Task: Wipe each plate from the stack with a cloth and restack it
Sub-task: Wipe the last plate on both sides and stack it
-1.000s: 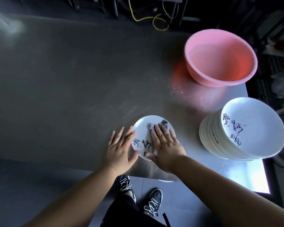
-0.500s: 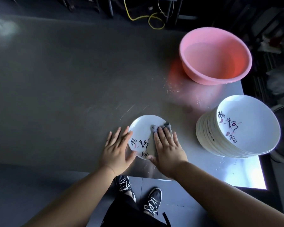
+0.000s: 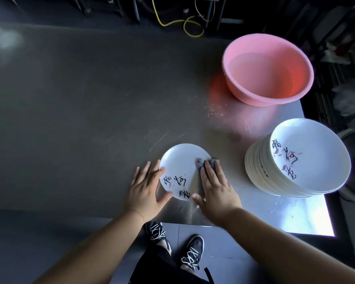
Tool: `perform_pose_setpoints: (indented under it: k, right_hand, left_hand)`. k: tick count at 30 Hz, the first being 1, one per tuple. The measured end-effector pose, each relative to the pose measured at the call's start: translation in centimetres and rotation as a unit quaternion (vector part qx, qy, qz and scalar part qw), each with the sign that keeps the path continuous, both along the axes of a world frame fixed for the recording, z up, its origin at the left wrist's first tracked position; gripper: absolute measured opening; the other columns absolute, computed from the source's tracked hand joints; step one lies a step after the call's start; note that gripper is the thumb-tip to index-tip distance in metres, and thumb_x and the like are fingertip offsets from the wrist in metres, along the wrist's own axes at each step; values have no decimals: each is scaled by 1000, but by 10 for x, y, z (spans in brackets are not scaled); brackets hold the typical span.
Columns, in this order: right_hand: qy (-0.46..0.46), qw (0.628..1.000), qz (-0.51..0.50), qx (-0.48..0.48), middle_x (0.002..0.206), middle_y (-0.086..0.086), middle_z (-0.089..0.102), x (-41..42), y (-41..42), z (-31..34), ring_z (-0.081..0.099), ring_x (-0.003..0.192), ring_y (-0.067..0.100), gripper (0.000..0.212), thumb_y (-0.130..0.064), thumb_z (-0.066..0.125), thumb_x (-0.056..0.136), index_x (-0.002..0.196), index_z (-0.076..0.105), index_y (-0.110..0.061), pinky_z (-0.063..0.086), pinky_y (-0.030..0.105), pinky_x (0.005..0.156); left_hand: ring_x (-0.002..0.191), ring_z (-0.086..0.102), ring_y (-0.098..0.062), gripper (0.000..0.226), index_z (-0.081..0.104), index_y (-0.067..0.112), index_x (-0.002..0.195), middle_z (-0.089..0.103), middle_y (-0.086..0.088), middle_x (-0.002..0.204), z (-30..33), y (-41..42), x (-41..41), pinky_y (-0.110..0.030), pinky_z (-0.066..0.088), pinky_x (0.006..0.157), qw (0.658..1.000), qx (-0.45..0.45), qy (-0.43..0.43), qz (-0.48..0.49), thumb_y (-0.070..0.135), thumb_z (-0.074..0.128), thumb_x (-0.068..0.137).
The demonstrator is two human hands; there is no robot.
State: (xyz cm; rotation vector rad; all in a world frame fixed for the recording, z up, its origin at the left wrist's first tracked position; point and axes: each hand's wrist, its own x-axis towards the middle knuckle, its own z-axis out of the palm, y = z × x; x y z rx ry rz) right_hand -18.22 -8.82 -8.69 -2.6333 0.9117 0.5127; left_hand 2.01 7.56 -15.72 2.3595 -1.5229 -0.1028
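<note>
A single white plate (image 3: 182, 160) with black painted characters lies flat on the metal table near its front edge. My left hand (image 3: 147, 190) rests flat against the plate's left rim, fingers spread. My right hand (image 3: 215, 188) presses a small grey cloth (image 3: 205, 161) onto the plate's right rim; most of the cloth is hidden under the fingers. A tall leaning stack of matching white plates (image 3: 299, 158) stands to the right, apart from both hands.
A pink plastic basin (image 3: 267, 68) sits at the back right of the table (image 3: 70, 99). The table's front edge runs just under my wrists, and its right edge lies close behind the stack. A yellow cable lies on the floor beyond.
My right hand has slid the cloth from the plate's middle to its right rim. My left hand has stayed on the left rim.
</note>
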Motion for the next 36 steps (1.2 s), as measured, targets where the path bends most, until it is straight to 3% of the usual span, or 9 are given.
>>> perform_pose_setpoints:
  k: [3,9,15,17,19,23,29,32,36]
  right_hand:
    - [9,999,-27,30,175,3,-12,-11,24,2,-30,157,27,107,-80,1,85,168,0,-11,-11,36,129]
    - [-43,998,-33,13,176,-10,-11,16,-31,-10,-25,159,17,89,-70,13,95,169,4,-21,17,45,131]
    - [1,997,-38,65,174,-5,-21,-20,36,-3,-32,156,22,102,-77,-1,86,167,-4,-15,-2,36,131]
    - [0,997,-38,68,174,-6,-18,-20,29,1,-30,157,21,101,-78,1,88,168,-3,-16,0,37,132]
    - [-29,997,-43,58,175,-9,-12,-12,1,4,-25,159,19,88,-72,20,100,168,2,-20,10,42,132]
    - [-58,996,-25,63,174,-19,-10,5,-36,9,-20,159,10,77,-59,35,106,168,3,-29,25,48,128]
    - [-16,993,-68,99,174,-6,-19,-22,46,6,-23,159,25,92,-71,23,101,168,-5,-16,13,43,132]
    - [-49,992,-79,83,176,-6,-8,-9,25,-1,-18,161,24,91,-74,16,96,168,3,-19,14,42,131]
    - [-81,993,-61,64,176,-13,-6,6,-12,-7,-19,160,17,79,-61,33,106,169,7,-22,16,40,129]
  left_hand:
    - [157,29,-27,73,49,25,149,33,6,168,0,-1,0,-50,18,129,1000,1,-2,1,69,55,91]
    - [156,30,-28,71,52,24,146,29,4,170,0,-1,0,-53,20,128,1000,-11,11,-6,68,59,90]
    - [159,19,-32,71,63,17,120,17,-4,174,-2,3,-3,-57,21,126,999,-13,13,-29,76,60,82]
    - [159,19,-32,62,65,15,104,23,-4,173,4,4,-5,-60,18,126,998,-19,-8,-66,73,62,83]
    - [157,27,-30,46,64,18,94,40,-3,166,9,6,-11,-62,18,125,994,-37,-7,-102,64,62,90]
    - [146,45,-23,17,66,24,90,62,4,146,8,7,-21,-54,34,113,993,-65,16,-100,40,60,94]
    - [138,53,-22,12,69,24,84,65,6,141,9,8,-32,-41,40,96,994,-80,48,-62,35,73,86]
    - [133,54,-23,10,72,28,83,66,5,138,10,8,-38,-39,42,96,993,-92,45,-53,36,71,89]
    - [118,60,-22,9,74,35,87,66,10,133,13,7,-48,-35,38,86,996,-74,48,-2,39,66,90]
